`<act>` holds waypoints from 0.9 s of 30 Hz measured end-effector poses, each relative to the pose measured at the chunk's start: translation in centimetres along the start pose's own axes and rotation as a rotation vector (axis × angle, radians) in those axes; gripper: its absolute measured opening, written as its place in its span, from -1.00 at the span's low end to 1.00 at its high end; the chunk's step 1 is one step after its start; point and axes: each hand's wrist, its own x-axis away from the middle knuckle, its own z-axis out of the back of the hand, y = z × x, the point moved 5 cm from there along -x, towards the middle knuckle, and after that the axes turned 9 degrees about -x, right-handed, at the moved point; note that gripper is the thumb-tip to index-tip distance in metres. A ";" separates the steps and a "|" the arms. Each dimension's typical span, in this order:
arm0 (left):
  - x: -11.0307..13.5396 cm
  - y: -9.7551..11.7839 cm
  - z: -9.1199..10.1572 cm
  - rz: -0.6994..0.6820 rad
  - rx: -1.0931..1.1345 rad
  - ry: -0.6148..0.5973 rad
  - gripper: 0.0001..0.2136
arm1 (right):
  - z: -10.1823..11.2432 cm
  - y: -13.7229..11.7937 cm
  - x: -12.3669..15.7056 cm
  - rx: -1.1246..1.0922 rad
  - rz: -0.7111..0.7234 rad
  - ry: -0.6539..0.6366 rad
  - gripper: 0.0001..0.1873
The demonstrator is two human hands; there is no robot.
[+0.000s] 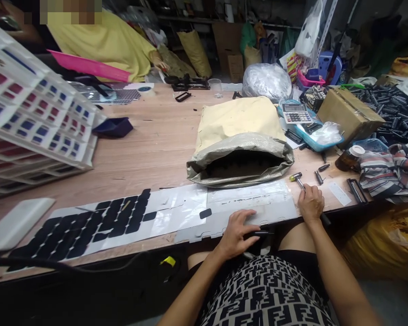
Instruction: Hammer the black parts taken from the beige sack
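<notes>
My left hand (pixel 237 234) rests at the table's front edge on a grey plastic sheet (pixel 272 209), with a thin black piece (pixel 258 233) pinched under its fingers. My right hand (pixel 311 203) is closed around the handle of a small hammer (pixel 297 178) with a yellow-banded metal head that lies on the table just beyond the knuckles. A single black pad (pixel 206 213) lies on the sheet to the left. Farther left a clear film carries several black pads (pixel 98 224). An open woven sack (pixel 240 156) full of dark parts lies right behind the sheet.
White trays with red and blue squares (pixel 37 117) are stacked at the left. A calculator (pixel 295 113), a cardboard box (pixel 348 114), a brown jar (pixel 349 158), striped cloth (pixel 391 170) and loose black parts sit at the right. A person in yellow (pixel 105 43) sits across the table.
</notes>
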 end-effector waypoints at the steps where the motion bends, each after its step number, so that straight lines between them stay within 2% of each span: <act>1: 0.9 0.4 -0.2 -0.008 -0.051 0.005 -0.83 | 0.0 0.0 0.0 0.001 -0.002 -0.001 -0.74; 3: 1.8 1.0 -0.5 -0.015 -0.148 0.004 -0.83 | 0.0 -0.1 0.0 0.005 -0.003 0.000 -0.74; 6: 1.9 1.6 -0.7 -0.018 -0.197 -0.027 -0.79 | 0.0 -0.1 0.0 0.011 -0.004 0.007 -0.74; 9: 1.4 1.7 -0.1 -0.001 -0.123 -0.055 -0.77 | -0.1 -0.1 0.1 0.018 0.000 0.005 -0.74; 11: 0.4 1.2 0.8 0.026 -0.039 -0.034 -0.84 | 0.0 -0.1 0.1 0.027 0.003 0.005 -0.74; 13: -1.8 -0.3 2.1 0.091 0.025 0.047 -0.89 | 0.0 -0.2 0.0 0.032 0.007 0.006 -0.74; 15: -5.0 -2.9 3.3 0.215 0.022 0.166 -0.86 | 0.0 -0.2 0.0 0.035 0.009 0.008 -0.74; 16: -6.8 -4.6 3.9 0.307 -0.011 0.223 -0.83 | 0.0 -0.2 0.0 0.037 0.009 0.008 -0.74; 18: -10.5 -8.2 4.4 0.519 -0.117 0.255 -0.78 | -0.1 -0.2 0.0 0.039 0.011 0.006 -0.74; 20: -13.8 -11.3 4.1 0.697 -0.186 0.178 -0.72 | -0.2 -0.1 0.0 0.035 0.011 -0.001 -0.74; 22: -16.4 -13.4 3.3 0.772 -0.242 0.065 -0.69 | -0.2 -0.1 0.1 0.031 0.007 -0.010 -0.74; 25: -18.3 -14.9 2.1 0.802 -0.306 -0.054 -0.70 | -0.1 -0.3 0.1 0.027 -0.002 -0.025 -0.74; 27: -18.6 -15.3 1.7 0.828 -0.329 -0.072 -0.69 | 0.1 -0.4 0.1 0.025 -0.006 -0.033 -0.74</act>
